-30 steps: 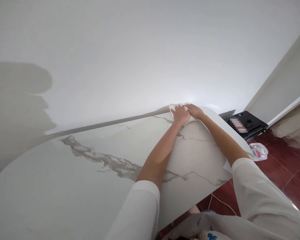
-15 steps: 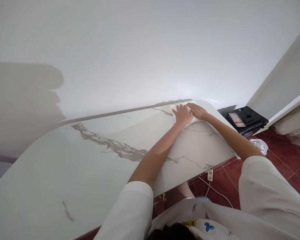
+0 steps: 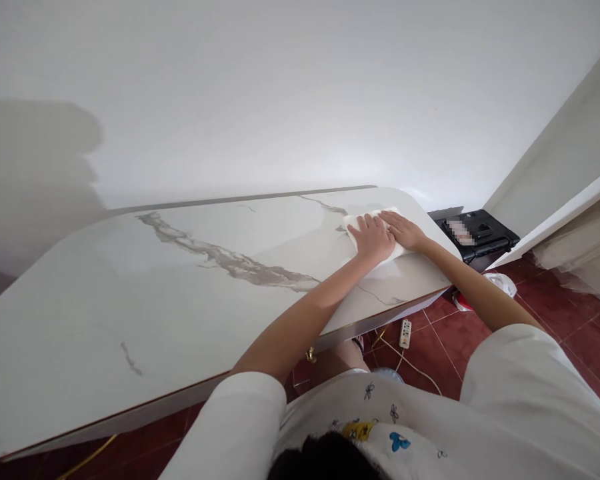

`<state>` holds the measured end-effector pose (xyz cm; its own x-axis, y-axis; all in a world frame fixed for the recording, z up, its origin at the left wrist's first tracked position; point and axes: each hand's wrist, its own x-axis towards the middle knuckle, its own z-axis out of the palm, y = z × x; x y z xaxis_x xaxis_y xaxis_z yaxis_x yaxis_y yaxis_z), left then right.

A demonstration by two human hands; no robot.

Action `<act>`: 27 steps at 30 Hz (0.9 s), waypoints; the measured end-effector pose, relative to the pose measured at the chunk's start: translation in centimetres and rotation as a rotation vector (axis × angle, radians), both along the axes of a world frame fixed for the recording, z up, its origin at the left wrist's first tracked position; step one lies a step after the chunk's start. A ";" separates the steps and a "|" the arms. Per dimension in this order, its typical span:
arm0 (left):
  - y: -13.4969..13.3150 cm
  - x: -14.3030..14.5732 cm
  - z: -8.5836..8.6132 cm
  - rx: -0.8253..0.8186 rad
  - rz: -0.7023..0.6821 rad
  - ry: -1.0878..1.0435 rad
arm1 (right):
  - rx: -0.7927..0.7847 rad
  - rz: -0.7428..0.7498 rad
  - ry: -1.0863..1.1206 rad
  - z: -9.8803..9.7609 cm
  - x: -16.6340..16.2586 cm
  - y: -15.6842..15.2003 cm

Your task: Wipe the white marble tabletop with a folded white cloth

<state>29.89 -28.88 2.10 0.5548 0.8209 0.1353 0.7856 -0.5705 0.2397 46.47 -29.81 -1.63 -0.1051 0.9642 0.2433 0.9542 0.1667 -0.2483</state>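
My left hand [image 3: 373,239] lies flat on a folded white cloth [image 3: 351,221], fingers spread over its middle. My right hand [image 3: 401,230] rests beside it, pressing the cloth's far right part with outstretched fingers that meet the left hand's edge. Neither hand grips the cloth; both are open on top of it. Underneath is a white tabletop [image 3: 90,293] with grey-brown marble veins, and the cloth sits near its right end. The hands hide much of the cloth.
A white wall [image 3: 280,93] rises behind the tabletop. Right of it stands a black case [image 3: 487,233]. On the red tiled floor [image 3: 445,343] are a power strip [image 3: 405,334] with a cord and a white bag [image 3: 503,285]. A pale curtain [image 3: 580,260] hangs at right.
Both hands and the cloth have come away from the tabletop's back edge, towards me. The view has shifted, so more of the table's front edge shows.
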 end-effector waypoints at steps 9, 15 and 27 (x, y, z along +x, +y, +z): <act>-5.8 -1.4 0.3 0.005 -0.050 0.034 | 0.079 0.059 -0.050 -0.3 -0.9 -6.6; -8.9 -2.4 0.2 0.004 -0.076 0.046 | 0.075 0.033 -0.027 -0.3 -1.8 -10.2; -10.3 -3.6 0.1 0.001 -0.124 0.046 | 0.026 -0.063 -0.031 0.3 -3.9 -12.5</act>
<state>26.28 -39.19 2.18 0.6577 0.7455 0.1080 0.7190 -0.6641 0.2049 42.60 -42.32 -1.31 -0.0526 0.9625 0.2663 0.9701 0.1125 -0.2151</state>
